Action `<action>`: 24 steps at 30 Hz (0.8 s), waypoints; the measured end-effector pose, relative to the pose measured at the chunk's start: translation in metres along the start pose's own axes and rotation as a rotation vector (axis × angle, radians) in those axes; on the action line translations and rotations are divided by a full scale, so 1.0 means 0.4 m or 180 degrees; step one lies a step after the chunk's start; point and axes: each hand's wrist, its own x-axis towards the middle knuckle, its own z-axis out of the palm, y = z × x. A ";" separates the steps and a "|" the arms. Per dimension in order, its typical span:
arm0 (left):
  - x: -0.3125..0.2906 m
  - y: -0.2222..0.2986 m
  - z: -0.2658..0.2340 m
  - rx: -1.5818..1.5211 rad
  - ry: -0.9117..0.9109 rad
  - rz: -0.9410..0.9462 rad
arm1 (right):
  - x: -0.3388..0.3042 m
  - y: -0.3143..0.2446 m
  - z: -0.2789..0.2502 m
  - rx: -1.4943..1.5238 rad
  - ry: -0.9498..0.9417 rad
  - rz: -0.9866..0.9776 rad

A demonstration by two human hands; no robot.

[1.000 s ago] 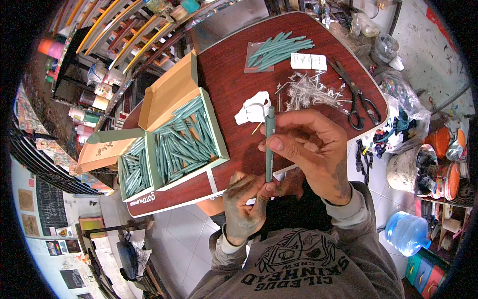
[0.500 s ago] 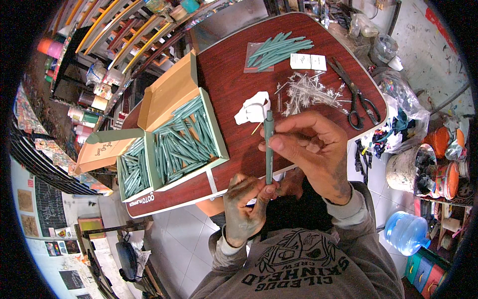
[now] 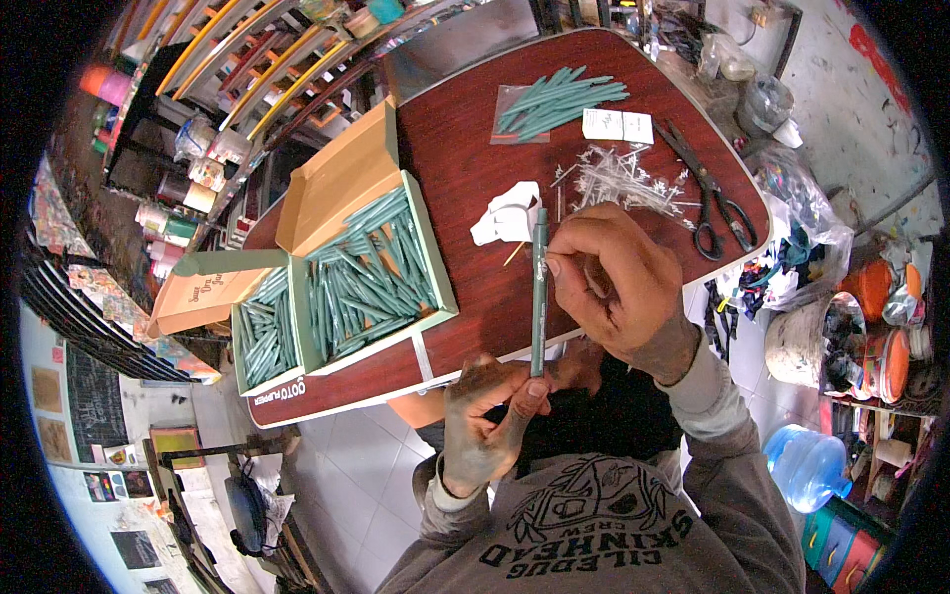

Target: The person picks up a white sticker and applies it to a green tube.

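Note:
My left hand (image 3: 485,421) pinches the lower end of a slim green pen (image 3: 539,317) between thumb and fingers, holding it upright over the table's near edge. White marks show on the pen's upper part. Beside them is my right hand (image 3: 618,287), fingers curled in a pinch, with the thumb tip at or close to the barrel. Whatever that pinch holds is hidden. To the left, a large open box (image 3: 450,297) and a smaller open box (image 3: 240,361) contain many similar green pens. Just beyond my hands lie crumpled white paper (image 3: 505,216) and a pile of thin clear-and-white scraps (image 3: 618,178).
More green pens (image 3: 559,99) lie on a clear plastic bag at the far side of the dark red table (image 3: 455,129). A small white card box (image 3: 617,126) and black scissors (image 3: 714,193) are at the right. A blue water jug (image 3: 807,460) sits below, right.
My right thumb and finger have come off their grip around the pen's upper part and curled in just right of it, uncovering white marks. My left hand keeps the lower end.

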 end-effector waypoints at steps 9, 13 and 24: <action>-0.012 0.025 -0.016 -0.0414 0.0227 -0.0246 | 0.015 0.019 0.035 -0.0587 0.0016 -0.0861; -0.022 0.023 -0.026 -0.0728 0.0333 -0.0389 | 0.018 0.018 0.040 -0.0283 -0.0281 -0.0835; -0.006 -0.001 -0.048 -0.1760 0.0593 -0.0557 | 0.027 -0.011 0.090 0.0393 -0.1175 -0.0866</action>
